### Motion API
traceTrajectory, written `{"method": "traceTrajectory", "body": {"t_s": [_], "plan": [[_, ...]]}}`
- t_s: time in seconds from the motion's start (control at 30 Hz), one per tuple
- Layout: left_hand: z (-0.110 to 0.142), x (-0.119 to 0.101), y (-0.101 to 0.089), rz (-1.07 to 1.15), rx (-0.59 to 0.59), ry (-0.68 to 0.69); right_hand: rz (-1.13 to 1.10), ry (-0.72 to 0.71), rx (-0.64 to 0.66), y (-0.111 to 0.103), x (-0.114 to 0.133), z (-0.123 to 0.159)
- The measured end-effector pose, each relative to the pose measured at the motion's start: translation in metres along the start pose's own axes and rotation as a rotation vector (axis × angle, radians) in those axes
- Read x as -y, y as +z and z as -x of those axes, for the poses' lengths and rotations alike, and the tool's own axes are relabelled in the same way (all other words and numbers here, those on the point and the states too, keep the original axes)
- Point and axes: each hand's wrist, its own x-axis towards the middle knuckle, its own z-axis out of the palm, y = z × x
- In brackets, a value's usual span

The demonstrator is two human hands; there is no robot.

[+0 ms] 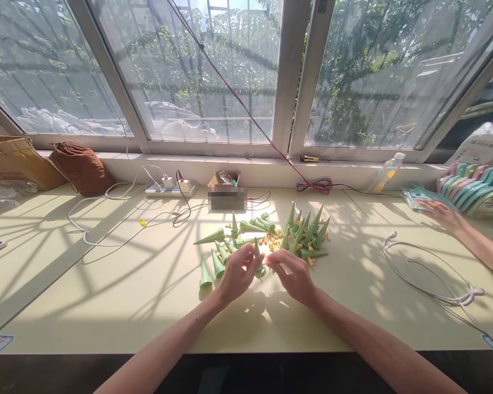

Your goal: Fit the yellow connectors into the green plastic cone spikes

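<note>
My left hand [237, 273] is closed around a green plastic cone [257, 249], its tip pointing up between thumb and fingers. Right beside it, my right hand [293, 274] pinches something small close to the cone; the fingers hide most of it. Behind both hands lies a little heap of yellow pieces [273, 239]. More green cones [208, 236] lie and stand to the left, one upright cone [205, 274] nearest the front. On the right is a cluster of green cones [308, 232] with yellow pieces sticking out at their bases.
A co-worker's hand [439, 210] rests at the right by stacked pastel items [472, 189]. A coiled white cable [419, 287] lies on that side. Along the window stand a bottle [388, 172], a small box [225, 179], a power strip [170, 189] and a brown bag [81, 168].
</note>
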Motion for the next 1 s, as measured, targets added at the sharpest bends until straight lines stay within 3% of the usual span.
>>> {"method": "traceTrajectory", "body": {"t_s": [0.37,0.53,0.73,1.0], "plan": [[-0.0028,-0.0018,-0.0024,-0.188,-0.003,0.294,-0.009,0.048,0.016,-0.0002,0.0003,-0.0013],[-0.0031,-0.0043,-0.0040,-0.203,0.021,0.358,-0.010,0.093,0.030,-0.0004,0.0005,0.0001],[-0.0049,0.0007,-0.0027,-0.178,-0.011,0.232,0.000,0.137,0.022,0.0018,-0.0023,0.0006],[-0.0081,-0.0071,-0.0019,0.167,0.019,-0.160,0.034,0.090,-0.007,0.0022,0.0010,-0.0029]]}}
